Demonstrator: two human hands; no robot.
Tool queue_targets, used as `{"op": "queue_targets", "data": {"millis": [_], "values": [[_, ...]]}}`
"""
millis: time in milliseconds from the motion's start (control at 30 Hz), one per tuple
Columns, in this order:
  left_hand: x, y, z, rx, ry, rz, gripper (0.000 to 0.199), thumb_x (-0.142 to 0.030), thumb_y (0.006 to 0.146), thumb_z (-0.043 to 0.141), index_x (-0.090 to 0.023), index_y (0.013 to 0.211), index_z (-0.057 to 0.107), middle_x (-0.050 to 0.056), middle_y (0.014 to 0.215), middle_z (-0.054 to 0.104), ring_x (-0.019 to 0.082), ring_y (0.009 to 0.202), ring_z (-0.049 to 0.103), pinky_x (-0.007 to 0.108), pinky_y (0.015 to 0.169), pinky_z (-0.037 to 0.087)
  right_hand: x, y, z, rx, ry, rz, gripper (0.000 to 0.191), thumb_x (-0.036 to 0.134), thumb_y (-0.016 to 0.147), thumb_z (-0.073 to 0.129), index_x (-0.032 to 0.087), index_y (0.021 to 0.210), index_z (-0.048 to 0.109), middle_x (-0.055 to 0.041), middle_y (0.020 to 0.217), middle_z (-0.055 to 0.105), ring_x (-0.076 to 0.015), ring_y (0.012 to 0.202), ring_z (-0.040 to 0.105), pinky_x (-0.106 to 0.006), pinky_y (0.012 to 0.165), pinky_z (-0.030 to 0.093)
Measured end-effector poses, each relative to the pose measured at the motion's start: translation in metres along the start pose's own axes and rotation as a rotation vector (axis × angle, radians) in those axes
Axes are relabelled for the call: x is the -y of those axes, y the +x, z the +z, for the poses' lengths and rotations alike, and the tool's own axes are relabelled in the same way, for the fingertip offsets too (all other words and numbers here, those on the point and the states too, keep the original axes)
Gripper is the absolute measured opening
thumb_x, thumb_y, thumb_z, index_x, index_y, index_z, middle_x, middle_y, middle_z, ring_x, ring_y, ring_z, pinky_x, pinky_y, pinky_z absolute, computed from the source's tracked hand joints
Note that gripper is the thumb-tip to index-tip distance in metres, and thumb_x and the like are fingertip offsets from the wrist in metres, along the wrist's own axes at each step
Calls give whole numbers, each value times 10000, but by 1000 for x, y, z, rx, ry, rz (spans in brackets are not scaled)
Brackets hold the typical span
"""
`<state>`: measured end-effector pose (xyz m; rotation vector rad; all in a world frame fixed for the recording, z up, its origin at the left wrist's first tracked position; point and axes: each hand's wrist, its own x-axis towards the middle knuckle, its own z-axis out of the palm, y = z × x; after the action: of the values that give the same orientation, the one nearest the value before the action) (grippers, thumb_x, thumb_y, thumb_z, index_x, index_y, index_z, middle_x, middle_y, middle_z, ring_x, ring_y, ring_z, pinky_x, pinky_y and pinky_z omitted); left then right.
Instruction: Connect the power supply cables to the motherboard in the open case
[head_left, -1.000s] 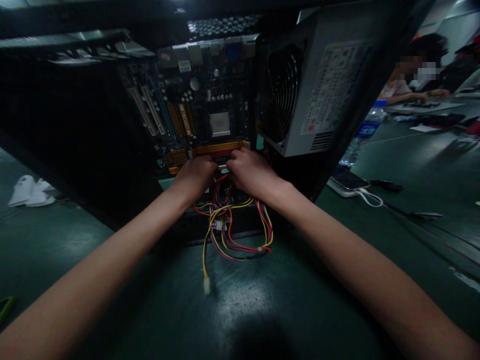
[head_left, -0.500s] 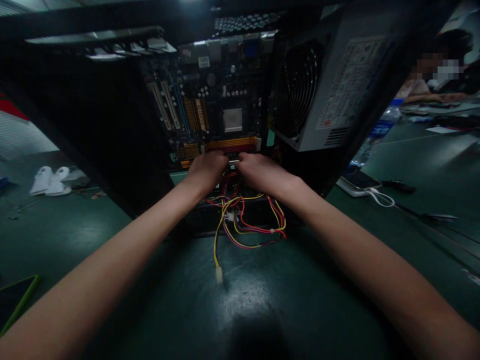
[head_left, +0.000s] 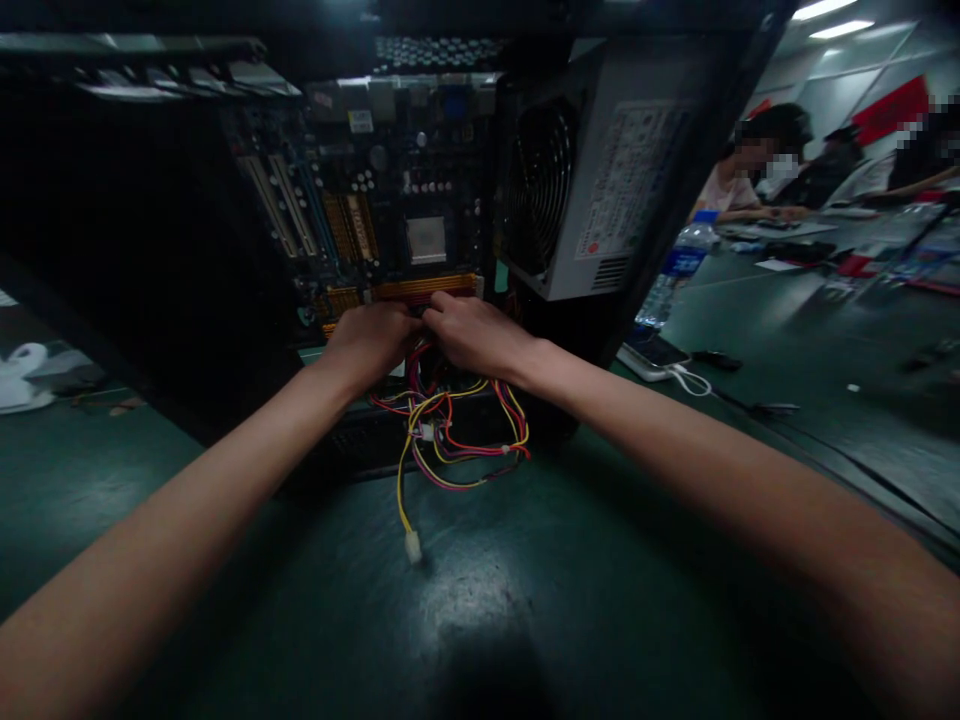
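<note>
An open black computer case [head_left: 135, 260] faces me with its motherboard [head_left: 390, 165] showing. Just below the memory slots [head_left: 424, 290], at the board's lower edge, my left hand [head_left: 371, 340] is closed with its fingertips bent inward. Close against it is my right hand [head_left: 480, 335], also closed, thumb and fingers together near the same edge. Whatever the fingertips pinch is hidden behind the hands. Beneath them a bundle of coloured power cables [head_left: 465, 455] spills out of the case, and one yellow lead ends in a white connector [head_left: 413, 547] hanging lowest.
The power supply [head_left: 630, 180] fills the case's upper right. Right of the case a water bottle [head_left: 679, 265] and a phone [head_left: 652, 350] with a white cable are on the green table [head_left: 337, 610]. White items [head_left: 26, 375] lie at left. Other people [head_left: 731, 190] sit farther back.
The view has swung right, so the case and hands appear farther left. My right hand's fingers have lifted slightly toward the memory slots. The left hand keeps about the same place on the board.
</note>
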<state>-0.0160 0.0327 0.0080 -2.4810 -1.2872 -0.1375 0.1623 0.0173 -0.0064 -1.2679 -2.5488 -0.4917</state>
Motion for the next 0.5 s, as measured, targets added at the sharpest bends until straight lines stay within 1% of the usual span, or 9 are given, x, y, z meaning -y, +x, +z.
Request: {"op": "queue_targets", "data": {"millis": [200, 333, 500], "values": [[3, -1, 1, -16, -7, 32, 366, -374, 1016, 468, -294, 1217, 763, 106, 1140, 754, 321, 1028, 713, 370, 789, 515, 1, -2, -2, -2, 46, 57, 288, 62, 977, 429, 84, 1174, 639, -153, 1195, 620, -213, 934, 611, -320, 736, 383], [3, 0, 0, 8, -8, 18, 366, -365, 1024, 456, -297, 1209, 764, 101, 1168, 753, 329, 1060, 711, 382, 813, 525, 0, -3, 1, -34, 53, 57, 262, 73, 972, 449, 90, 1154, 637, -144, 1174, 614, -210, 913, 596, -318, 725, 371], [1, -2, -3, 28, -5, -16, 368, -359, 1029, 447, -308, 1229, 752, 85, 1245, 738, 332, 1108, 703, 389, 853, 536, -5, -3, 8, -80, 59, 27, 227, 72, 966, 462, 99, 1118, 629, -133, 1154, 605, -217, 932, 581, -318, 753, 380]]}}
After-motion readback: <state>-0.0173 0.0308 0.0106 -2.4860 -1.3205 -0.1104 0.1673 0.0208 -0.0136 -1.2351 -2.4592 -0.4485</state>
